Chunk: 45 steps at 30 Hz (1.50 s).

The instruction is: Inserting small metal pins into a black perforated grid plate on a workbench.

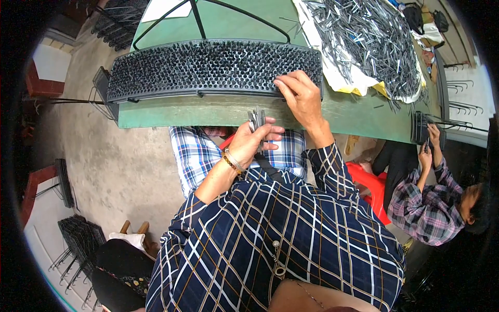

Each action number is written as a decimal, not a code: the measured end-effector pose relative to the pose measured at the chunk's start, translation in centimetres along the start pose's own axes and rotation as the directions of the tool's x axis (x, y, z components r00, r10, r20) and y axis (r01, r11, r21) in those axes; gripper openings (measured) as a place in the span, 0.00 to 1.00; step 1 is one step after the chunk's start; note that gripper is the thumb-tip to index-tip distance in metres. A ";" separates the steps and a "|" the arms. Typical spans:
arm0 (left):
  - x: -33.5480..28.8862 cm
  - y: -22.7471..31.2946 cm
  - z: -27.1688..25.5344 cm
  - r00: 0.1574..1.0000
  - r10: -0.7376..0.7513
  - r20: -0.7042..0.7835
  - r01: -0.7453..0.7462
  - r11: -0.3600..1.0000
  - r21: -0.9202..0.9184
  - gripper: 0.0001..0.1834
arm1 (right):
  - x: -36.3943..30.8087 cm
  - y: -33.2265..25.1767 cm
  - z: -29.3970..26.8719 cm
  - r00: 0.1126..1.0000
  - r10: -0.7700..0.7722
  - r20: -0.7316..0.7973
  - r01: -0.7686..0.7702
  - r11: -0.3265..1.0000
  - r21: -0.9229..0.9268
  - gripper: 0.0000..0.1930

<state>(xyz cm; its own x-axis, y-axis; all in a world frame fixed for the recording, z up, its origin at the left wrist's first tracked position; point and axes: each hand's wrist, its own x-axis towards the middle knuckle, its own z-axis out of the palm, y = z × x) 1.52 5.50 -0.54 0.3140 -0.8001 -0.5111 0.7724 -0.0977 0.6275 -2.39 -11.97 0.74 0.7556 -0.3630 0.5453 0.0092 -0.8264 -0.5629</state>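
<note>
A long, slightly curved black panel (pixel 156 73), its face packed with rows of small holes or pegs, lies across the green table. My right hand (pixel 304 101) is at the panel's right part, thumb and fingers pinched just over its surface. Whatever is between those fingertips is too small to make out. In front of the table's near edge, my left hand (pixel 249 138) is closed around a bunch of thin grey strips (pixel 257 118), their ends sticking up past the thumb. A big heap of similar grey strips (pixel 364 41) lies on white sacking at the right.
Black rods (pixel 195 18) form a frame behind the panel. The green table edge (pixel 150 120) runs just ahead of me. On the right a co-worker (pixel 429 208) in a checked shirt handles another black panel (pixel 420 127). A red stool (pixel 366 182) stands between us.
</note>
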 end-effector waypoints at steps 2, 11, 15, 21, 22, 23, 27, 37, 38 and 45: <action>0.1 -0.3 -0.1 1.000 0.014 0.020 -0.014 1.000 -0.005 0.15 | -0.1 -0.2 0.0 0.999 -0.039 -0.023 0.038 0.999 -0.020 0.05; -0.1 -0.1 0.0 0.991 -0.112 0.073 0.115 0.993 -0.035 0.14 | 0.0 0.1 -0.2 0.995 0.095 0.003 -0.095 0.995 0.030 0.06; -0.2 0.0 -0.3 0.987 -0.132 0.096 0.140 0.987 -0.081 0.13 | 0.2 0.7 -1.5 0.974 0.217 -0.073 -0.205 0.968 0.145 0.06; 0.6 -1.0 -1.0 0.988 -0.127 0.090 0.141 0.976 -0.164 0.12 | -0.8 0.3 -2.2 0.983 0.154 0.096 -0.158 0.987 0.035 0.05; 0.6 -1.2 -1.0 0.986 -0.120 0.117 0.137 0.977 -0.160 0.12 | -1.0 0.2 -1.9 0.991 0.107 0.078 -0.107 0.994 -0.006 0.05; 0.7 -1.4 -1.1 0.984 -0.111 0.143 0.133 0.979 -0.157 0.11 | -1.0 0.2 -1.7 0.992 0.105 0.072 -0.105 0.994 -0.006 0.05; 0.0 -0.6 -0.5 0.972 -0.186 0.143 0.204 0.970 -0.131 0.11 | -1.0 0.5 -0.8 0.999 0.019 0.039 -0.017 0.998 -0.061 0.05; -0.3 -0.1 -0.3 0.966 -0.218 0.138 0.232 0.968 -0.095 0.12 | 0.0 -0.1 -1.0 1.000 -0.027 0.006 0.027 0.998 -0.049 0.04; -0.2 -0.2 -0.4 0.969 -0.218 0.114 0.226 0.971 -0.073 0.12 | 0.1 -0.2 -1.1 0.999 -0.041 0.003 0.041 0.998 -0.049 0.04; 0.4 -1.0 -1.3 0.971 -0.139 0.196 0.158 0.984 -0.087 0.12 | -0.1 0.0 -0.9 0.998 0.054 0.027 -0.053 0.998 -0.030 0.04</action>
<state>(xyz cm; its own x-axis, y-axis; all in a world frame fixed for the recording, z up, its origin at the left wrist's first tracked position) 1.64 6.02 -2.14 0.0895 -0.8791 -0.4682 0.8572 -0.1713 0.4856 -3.08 -12.31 1.26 0.7726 -0.3950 0.4970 -0.0502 -0.8184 -0.5724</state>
